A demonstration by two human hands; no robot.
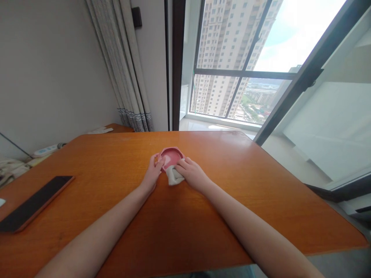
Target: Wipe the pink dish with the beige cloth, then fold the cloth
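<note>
Two bare forearms, the left and the right, reach in from the near edge over a brown wooden desk. Between the hands a pink dish sits near the middle of the desk, its hollow facing up. The left hand grips the dish at its left side, thumb over the rim and fingers around the outside. The right hand has its fingers closed on a pale cloth, pressed against the dish's near right rim; part of the cloth hangs toward the camera. Well to the left lies a long dark flat panel with a reddish edge. Beyond the desk are a grey curtain and a window onto a tall building.
</note>
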